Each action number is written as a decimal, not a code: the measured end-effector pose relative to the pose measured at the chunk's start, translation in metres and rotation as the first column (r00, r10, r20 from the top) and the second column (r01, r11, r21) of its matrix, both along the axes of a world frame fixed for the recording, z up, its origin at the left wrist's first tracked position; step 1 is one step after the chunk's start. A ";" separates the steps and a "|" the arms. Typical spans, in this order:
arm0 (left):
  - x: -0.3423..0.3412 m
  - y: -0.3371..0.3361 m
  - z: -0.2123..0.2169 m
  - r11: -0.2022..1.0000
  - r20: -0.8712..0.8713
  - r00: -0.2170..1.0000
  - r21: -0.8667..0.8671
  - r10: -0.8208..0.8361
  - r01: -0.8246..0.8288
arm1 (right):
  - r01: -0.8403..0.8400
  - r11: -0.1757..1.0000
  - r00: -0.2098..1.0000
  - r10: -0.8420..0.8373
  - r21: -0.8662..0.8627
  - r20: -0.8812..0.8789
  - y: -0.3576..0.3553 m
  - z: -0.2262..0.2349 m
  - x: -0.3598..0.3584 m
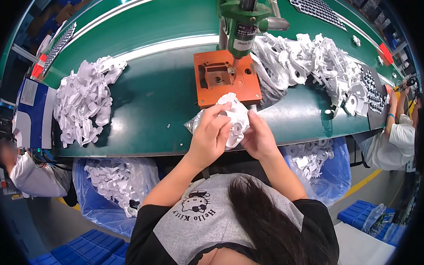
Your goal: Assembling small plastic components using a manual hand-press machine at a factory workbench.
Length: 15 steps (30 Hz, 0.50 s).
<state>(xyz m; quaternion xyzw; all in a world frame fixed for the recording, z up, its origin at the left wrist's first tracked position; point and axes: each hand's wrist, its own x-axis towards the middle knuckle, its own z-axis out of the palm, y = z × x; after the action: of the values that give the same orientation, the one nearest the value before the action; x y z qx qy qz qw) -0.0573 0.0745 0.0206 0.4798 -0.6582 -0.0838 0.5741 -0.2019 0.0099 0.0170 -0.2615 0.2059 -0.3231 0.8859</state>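
Note:
A white moulded plastic part (238, 115) is held up between my two hands, just in front of the orange fixture block (206, 92). My left hand (211, 135) grips it from the left, fingers bent over its face. From the right, my right hand (260, 136) holds its edge, thumb pointing up; some of those fingers are hidden behind the part. Above the block stands a green bench press (242, 28), its spindle coming down over the block's recess. A piece of clear plastic bag (192, 124) lies by my left hand.
White part heaps lie on the green bench at left (84, 100) and right (333, 62). Bags of parts stand below at left (114, 185) and right (336, 174). A blue-and-white box (35, 112) sits far left. Co-workers (396, 139) sit at both sides.

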 end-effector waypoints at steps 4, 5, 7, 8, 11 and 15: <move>0.000 0.003 -0.001 0.999 0.023 1.000 0.048 0.008 -0.009 | -0.007 0.999 0.999 0.008 -0.038 0.036 0.001 -0.010 -0.001; 0.000 0.003 -0.004 0.999 -0.002 1.000 0.037 0.006 -0.006 | 0.014 0.999 1.000 -0.013 -0.043 0.007 0.001 -0.010 0.000; 0.002 0.002 -0.008 1.000 -0.028 1.000 0.027 0.003 -0.002 | 0.035 0.998 0.999 -0.037 -0.047 -0.021 0.001 -0.007 -0.001; 0.005 0.002 -0.008 0.999 0.025 0.999 0.020 0.039 -0.039 | 0.014 0.999 0.999 -0.016 -0.043 -0.041 0.000 -0.005 -0.002; 0.007 0.005 -0.008 0.998 0.020 0.997 0.011 0.068 -0.069 | -0.026 0.995 0.996 0.018 -0.099 -0.084 0.002 -0.002 -0.003; 0.003 0.011 -0.004 0.999 -0.111 0.992 -0.009 0.052 -0.053 | -0.018 0.983 0.997 0.004 -0.180 -0.080 0.004 -0.001 0.001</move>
<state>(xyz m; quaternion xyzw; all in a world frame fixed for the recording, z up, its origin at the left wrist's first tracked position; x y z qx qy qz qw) -0.0544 0.0858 0.0162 0.4883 -0.6129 -0.0913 0.6145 -0.2004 0.0138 0.0159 -0.3546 0.2094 -0.3248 0.8514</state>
